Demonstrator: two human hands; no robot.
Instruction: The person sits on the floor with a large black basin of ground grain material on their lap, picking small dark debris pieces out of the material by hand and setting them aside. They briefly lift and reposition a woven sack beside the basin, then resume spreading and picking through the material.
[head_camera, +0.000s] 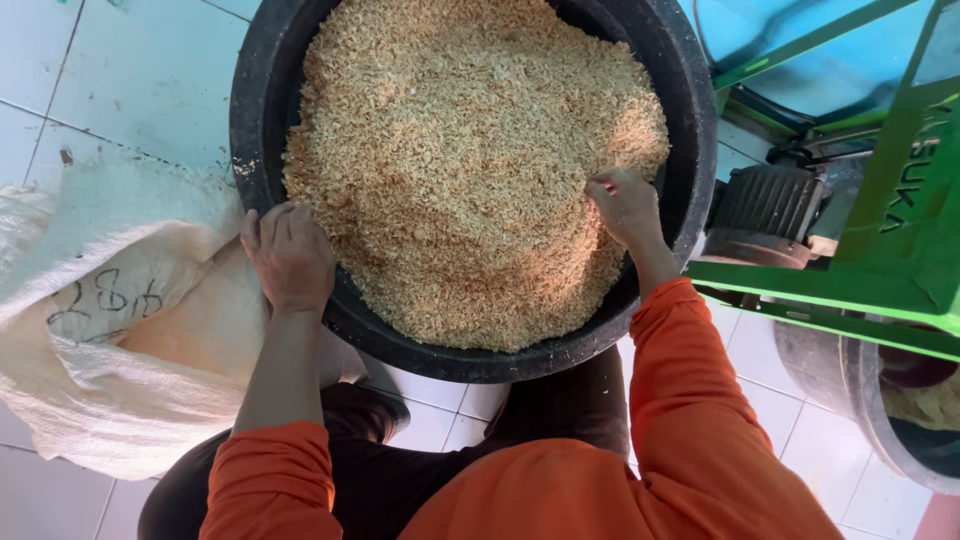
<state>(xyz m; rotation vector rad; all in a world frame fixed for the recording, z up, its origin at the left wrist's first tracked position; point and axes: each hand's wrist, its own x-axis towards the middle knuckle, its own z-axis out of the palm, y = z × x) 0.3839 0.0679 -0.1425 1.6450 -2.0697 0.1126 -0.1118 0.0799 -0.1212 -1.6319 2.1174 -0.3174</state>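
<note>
1. Sleeves (690, 420): orange, smooth knit fabric, nearest the camera; dark trousers show between them.
2. Left hand (290, 255): fingers curled down over the near-left rim of the tub (262, 110), gripping it, palm down.
3. Right hand (625, 205): inside the tub at its right side, fingers bent and pressed into the grain (460, 160); a loose pinch, and whether any grain is held I cannot tell.
4. Tub: round, black, thick rolled rim, matte, rubbery-looking wall. It sits on the floor (130, 70) straight ahead of the person, between the sack (110, 330) and the machine (880, 240).
5. Grain: tan to pale gold, fine, flaky, dry and loose; heaped in a mound that nearly fills the tub, with a band of bare inner wall on the right.
6. Sack: off-white woven plastic, crumpled and slumped, touching the tub's left side; handwritten marks on it.
7. Machine: green painted angle-steel frame to the right, with a grey ribbed motor housing (765, 205) just beside the tub.
8. Floor: white glazed square tiles, dark grout lines, a few scuffs.
</note>
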